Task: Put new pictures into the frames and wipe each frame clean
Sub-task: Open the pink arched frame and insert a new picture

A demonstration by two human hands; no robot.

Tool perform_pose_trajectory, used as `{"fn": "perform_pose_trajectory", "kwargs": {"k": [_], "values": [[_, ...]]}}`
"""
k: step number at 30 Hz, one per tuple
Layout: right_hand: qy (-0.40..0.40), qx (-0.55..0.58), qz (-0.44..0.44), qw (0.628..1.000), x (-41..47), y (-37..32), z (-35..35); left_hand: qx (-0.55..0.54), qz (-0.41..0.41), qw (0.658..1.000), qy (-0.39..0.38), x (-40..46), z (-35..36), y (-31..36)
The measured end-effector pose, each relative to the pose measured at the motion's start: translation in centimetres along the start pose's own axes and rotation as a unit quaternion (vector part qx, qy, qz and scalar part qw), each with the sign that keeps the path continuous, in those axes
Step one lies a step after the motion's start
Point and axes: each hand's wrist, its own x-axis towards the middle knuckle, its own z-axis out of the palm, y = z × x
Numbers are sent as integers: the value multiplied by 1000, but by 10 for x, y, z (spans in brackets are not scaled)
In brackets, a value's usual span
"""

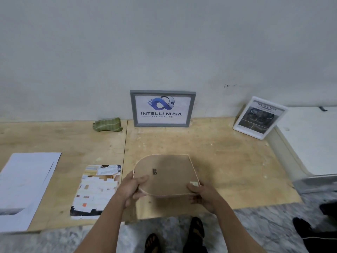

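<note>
Brown frame face down, gripped between left hand, right hand

Matt fibreboard frame back; rough plywood table.

item count, head view. picture frames: three, namely one grey frame upright against the wall, one white frame tilted against the wall at the right, and one rounded brown frame seen from its back. hands: two, one left hand and one right hand. loose printed pictures: one collage print. white paper sheets: a stack, number cannot be told. green cloths: one. plywood boards: two, joined edge to edge. sandalled feet: two.
</note>
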Motion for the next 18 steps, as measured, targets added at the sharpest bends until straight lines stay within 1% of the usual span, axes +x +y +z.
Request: {"fn": "perform_pose_trajectory", "kwargs": {"k": [2,7,9,13,15,18], "values": [[13,12,-22,1000,-3,-3,2,-28,-13,998,-54,-14,10,-2],[16,-12,-55,998,-17,-9,7,-40,31,998,-42,-21,14,-3],[9,-30,-50,998,-23,-12,7,-39,43,997,-44,-23,11,-3],[-30,-82,-34,996,-35,-21,10,-57,74,995,-41,-30,5,-5],[-25,-107,-49,993,-38,-23,14,-67,85,993,-47,-34,5,-6],[-16,-116,-81,990,-38,-26,19,-50,103,992,-61,-40,7,-9]]}}
